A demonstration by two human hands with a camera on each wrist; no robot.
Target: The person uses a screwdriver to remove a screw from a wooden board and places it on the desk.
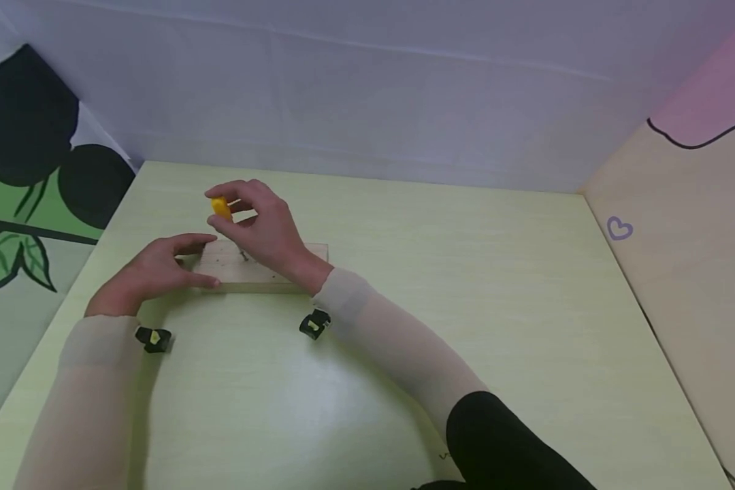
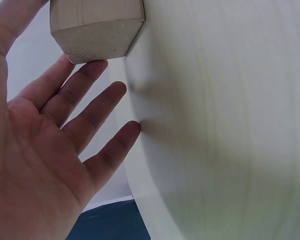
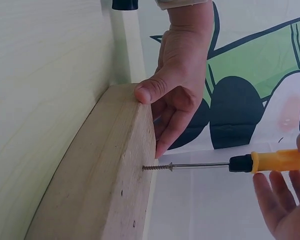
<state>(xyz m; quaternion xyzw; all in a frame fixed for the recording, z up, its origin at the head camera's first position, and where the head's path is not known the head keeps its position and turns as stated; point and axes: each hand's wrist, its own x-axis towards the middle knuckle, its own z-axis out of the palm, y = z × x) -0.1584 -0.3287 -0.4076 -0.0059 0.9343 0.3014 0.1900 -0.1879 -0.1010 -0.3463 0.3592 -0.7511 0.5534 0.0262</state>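
A light wooden board [image 1: 229, 271] lies flat on the table. At its left end my left hand [image 1: 156, 269] grips it, thumb on the near edge and index finger by the far edge; the other fingers spread loosely beside the end grain in the left wrist view. Above the board, my right hand [image 1: 269, 228] pinches the orange handle of a screwdriver [image 3: 277, 161] between thumb and fingers. The screwdriver's shaft stands square to the board's face, its tip at the head of a screw [image 3: 158, 168]. The screw's point is in the wood, with much of its thread showing.
Small dark holes or marks dot the board's face near the screw. The pale table [image 1: 465, 306] runs to a white cloth wall [image 1: 367, 102] behind and a beige panel [image 1: 680, 272] at the right. Dark wrist cameras [image 1: 154, 339] hang under both sleeves.
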